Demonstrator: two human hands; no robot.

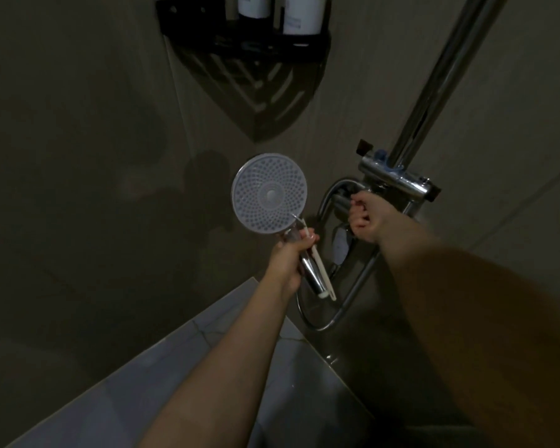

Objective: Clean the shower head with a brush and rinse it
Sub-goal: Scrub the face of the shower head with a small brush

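Two bottles (282, 8) on corner shelf (249, 69); left fingers (304, 236) round shower head (269, 193), brush (320, 263); right fingers (358, 218) curled at valve (398, 179).

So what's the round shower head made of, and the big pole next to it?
The shower head face looks like matte grey plastic or rubber, dotted with small nozzle bumps; its handle looks like shiny chrome, though that may be plated plastic. The pole looks like polished metal, since it shows bright mirror-like streaks. The left hand grips the handle together with a white brush, probably plastic.
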